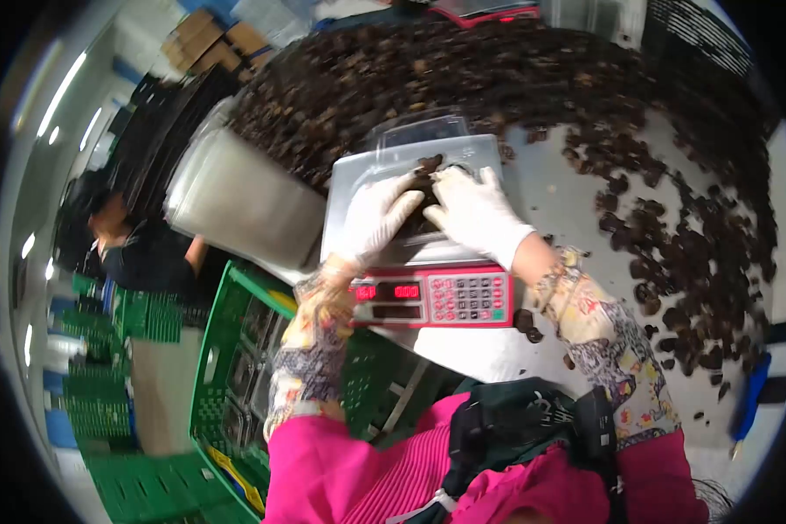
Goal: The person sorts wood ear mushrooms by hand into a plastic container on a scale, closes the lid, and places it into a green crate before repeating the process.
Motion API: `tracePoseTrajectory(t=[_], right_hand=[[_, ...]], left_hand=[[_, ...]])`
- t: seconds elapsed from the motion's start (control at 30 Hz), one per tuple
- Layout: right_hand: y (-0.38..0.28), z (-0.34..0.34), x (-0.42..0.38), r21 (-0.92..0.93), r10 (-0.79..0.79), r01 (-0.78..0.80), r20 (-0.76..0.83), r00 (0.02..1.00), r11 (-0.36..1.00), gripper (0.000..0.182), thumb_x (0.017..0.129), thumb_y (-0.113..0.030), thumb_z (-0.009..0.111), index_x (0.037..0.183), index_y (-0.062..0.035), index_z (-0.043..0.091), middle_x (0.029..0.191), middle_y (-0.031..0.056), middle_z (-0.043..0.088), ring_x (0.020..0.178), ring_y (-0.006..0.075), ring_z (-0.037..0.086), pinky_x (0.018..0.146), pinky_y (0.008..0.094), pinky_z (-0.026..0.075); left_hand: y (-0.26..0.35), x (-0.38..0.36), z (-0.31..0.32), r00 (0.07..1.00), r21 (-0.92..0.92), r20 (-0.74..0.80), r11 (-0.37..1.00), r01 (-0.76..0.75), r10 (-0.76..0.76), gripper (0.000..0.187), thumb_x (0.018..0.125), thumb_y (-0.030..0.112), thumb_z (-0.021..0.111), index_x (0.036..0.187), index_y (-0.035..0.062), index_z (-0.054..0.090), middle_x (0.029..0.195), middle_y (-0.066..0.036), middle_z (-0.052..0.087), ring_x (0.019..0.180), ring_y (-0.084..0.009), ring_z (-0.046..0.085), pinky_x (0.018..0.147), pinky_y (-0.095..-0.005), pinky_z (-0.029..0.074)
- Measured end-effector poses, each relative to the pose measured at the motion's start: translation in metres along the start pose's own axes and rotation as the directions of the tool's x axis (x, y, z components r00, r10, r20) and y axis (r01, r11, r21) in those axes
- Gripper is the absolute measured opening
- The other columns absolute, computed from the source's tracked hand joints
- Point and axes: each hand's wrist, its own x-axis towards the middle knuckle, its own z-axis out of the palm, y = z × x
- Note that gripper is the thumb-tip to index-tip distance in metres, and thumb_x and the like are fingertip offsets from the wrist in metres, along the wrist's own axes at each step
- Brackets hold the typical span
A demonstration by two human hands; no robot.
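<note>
Head cam: both hands' fingers, L (pixel 375 218) & R (pixel 476 214), cupped on dark pieces (pixel 428 166) atop scale (pixel 428 297), green crate (pixel 236 367) left.

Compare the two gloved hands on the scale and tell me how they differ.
The left hand lies lower on the scale, fingers bent towards the dark pieces; the right hand reaches further up, fingers spread flatter. The left hand's wrist comes from the green crate side, the right hand's from the table side. Both wear white gloves and patterned sleeve covers and touch the dark pieces in the clear tray.
</note>
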Motion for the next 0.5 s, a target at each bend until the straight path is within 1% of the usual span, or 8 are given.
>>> tracePoseTrajectory(t=[0.07,0.1,0.17,0.2,0.27,0.33,0.4,0.5], right_hand=[[0.009,0.034,-0.004,0.001,-0.078,0.091,-0.503,0.861,0.996,0.047,0.091,-0.039,0.05,0.122,-0.004,0.057,0.128,0.0122,0.055,0.121,0.0248,0.049,0.098,0.0451,0.038],[0.008,0.031,-0.011,0.108,-0.064,0.14,-0.518,0.853,0.984,0.044,0.092,-0.035,0.051,0.12,-0.0026,0.057,0.127,0.0137,0.055,0.119,0.0262,0.05,0.097,0.0434,0.04],[0.023,0.029,-0.046,0.334,0.056,0.185,-0.598,0.799,0.924,0.039,0.092,-0.028,0.054,0.118,0.0003,0.057,0.124,0.0161,0.055,0.115,0.0292,0.053,0.097,0.0399,0.042],[0.016,0.032,-0.06,0.466,0.105,0.284,-0.648,0.754,0.838,0.036,0.092,-0.023,0.055,0.118,0.0018,0.056,0.123,0.017,0.055,0.113,0.0308,0.054,0.097,0.038,0.043],[0.03,0.018,-0.097,0.665,0.2,0.193,-0.467,0.861,0.722,0.033,0.093,-0.018,0.055,0.121,-0.0003,0.055,0.128,0.0153,0.054,0.116,0.0294,0.054,0.098,0.0348,0.045],[0.059,0.027,-0.122,0.629,0.266,0.105,-0.465,0.844,0.77,0.026,0.092,-0.016,0.057,0.114,-0.0033,0.061,0.121,0.0126,0.059,0.109,0.0273,0.059,0.093,0.0328,0.048],[0.097,0.04,-0.151,0.684,0.416,-0.017,-0.423,0.805,0.73,0.017,0.089,-0.008,0.058,0.103,-0.0028,0.066,0.109,0.0103,0.065,0.101,0.0253,0.062,0.089,0.0314,0.049],[0.159,0.044,-0.19,0.458,0.433,-0.177,-0.547,0.717,0.871,0.018,0.084,-0.007,0.06,0.101,-0.0063,0.066,0.105,0.0103,0.063,0.098,0.0272,0.061,0.09,0.0349,0.049]], left_hand=[[0.002,-0.002,0.006,0.97,-0.056,0.0,0.968,0.243,-0.243,0.031,0.092,0.025,0.054,0.111,0.0019,0.062,0.102,-0.024,0.062,0.095,-0.0383,0.059,0.08,-0.0405,0.045],[0.025,-0.005,-0.004,0.985,-0.105,-0.065,0.983,0.153,-0.16,0.028,0.093,0.024,0.054,0.106,0.0008,0.063,0.1,-0.026,0.061,0.093,-0.0386,0.059,0.078,-0.0399,0.046],[-0.013,-0.012,0.022,0.949,-0.288,-0.177,0.936,0.204,-0.261,0.023,0.094,0.017,0.054,0.103,-0.0015,0.063,0.1,-0.019,0.065,0.089,-0.0319,0.063,0.077,-0.0377,0.047],[0.001,-0.01,0.013,0.957,-0.159,-0.229,0.977,0.144,-0.178,0.021,0.094,0.015,0.054,0.103,-0.0018,0.064,0.097,-0.014,0.066,0.086,-0.0258,0.063,0.077,-0.0355,0.047],[-0.002,-0.01,0.008,0.952,-0.068,-0.276,0.99,0.12,-0.135,0.021,0.095,0.016,0.054,0.101,-0.0019,0.064,0.09,-0.012,0.065,0.081,-0.0215,0.061,0.076,-0.0318,0.047],[-0.006,-0.011,0.004,0.918,-0.167,-0.304,0.963,0.21,-0.252,0.022,0.097,0.018,0.053,0.1,-0.0013,0.064,0.087,-0.01,0.063,0.08,-0.0169,0.058,0.074,-0.0279,0.046],[-0.007,-0.014,0.001,0.89,-0.289,-0.365,0.942,0.17,-0.272,0.024,0.099,0.019,0.05,0.103,-0.0005,0.064,0.093,-0.005,0.062,0.082,-0.013,0.057,0.069,-0.0254,0.045],[0.007,-0.02,-0.009,0.857,-0.226,-0.452,0.961,0.157,-0.246,0.028,0.1,0.022,0.046,0.106,0.0007,0.064,0.093,-0.005,0.062,0.084,-0.0126,0.058,0.067,-0.0256,0.045]])
